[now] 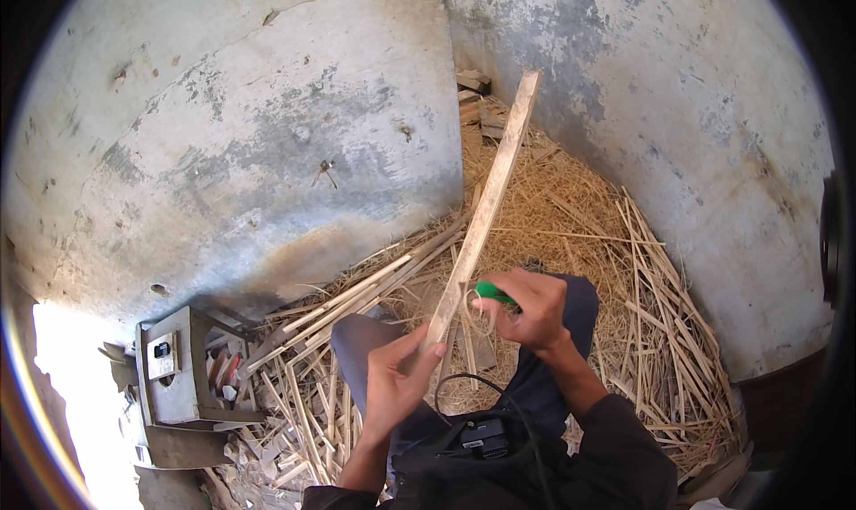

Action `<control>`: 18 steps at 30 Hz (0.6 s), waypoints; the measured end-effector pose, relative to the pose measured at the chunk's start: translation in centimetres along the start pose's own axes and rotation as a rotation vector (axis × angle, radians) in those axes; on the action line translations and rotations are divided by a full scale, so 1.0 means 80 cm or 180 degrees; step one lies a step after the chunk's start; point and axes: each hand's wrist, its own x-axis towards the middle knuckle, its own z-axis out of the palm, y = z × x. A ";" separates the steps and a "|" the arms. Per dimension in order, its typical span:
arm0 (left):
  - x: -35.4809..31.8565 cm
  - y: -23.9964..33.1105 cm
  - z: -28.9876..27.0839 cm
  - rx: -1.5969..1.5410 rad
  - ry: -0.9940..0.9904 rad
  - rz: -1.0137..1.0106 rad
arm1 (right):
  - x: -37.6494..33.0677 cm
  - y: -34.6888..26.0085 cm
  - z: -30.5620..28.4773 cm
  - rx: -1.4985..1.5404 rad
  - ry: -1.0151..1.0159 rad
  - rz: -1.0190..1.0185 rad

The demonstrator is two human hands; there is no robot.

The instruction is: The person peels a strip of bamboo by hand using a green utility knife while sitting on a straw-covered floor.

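My left hand [397, 381] is closed around the lower end of a long, flat wooden strip [492, 196]. The strip slants up and away to the right, its far end raised near the wall corner. In my right hand [535, 312] is a green-handled tool [493, 292], held beside the strip's right edge a little above my left hand. The tool's working end looks small and dark and meets the strip; its exact shape cannot be made out. A thin pale curl of wood hangs by my right fingers.
Loose shavings [535, 202] cover the floor ahead. Thin wooden sticks lie heaped on the right [655, 305] and left [357, 283]. A grey box-like stand [169, 394] sits at the left. Bare walls [294, 127] meet in front. A black device with a cable [484, 439] rests at my lap.
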 end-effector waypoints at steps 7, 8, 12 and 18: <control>-0.015 -0.013 -0.001 -0.0092 0.0038 -0.0125 | 0.015 0.014 -0.007 0.0139 0.0150 0.0420; -0.016 -0.016 -0.001 -0.0067 0.0030 -0.0133 | 0.017 0.016 -0.008 0.0166 0.0170 0.0462; -0.023 -0.021 -0.002 0.0004 0.0035 -0.0140 | 0.019 0.033 -0.002 0.0201 0.0362 0.0485; -0.028 -0.038 -0.009 0.0077 0.0005 0.0013 | 0.027 0.052 0.002 0.0120 0.0258 0.0562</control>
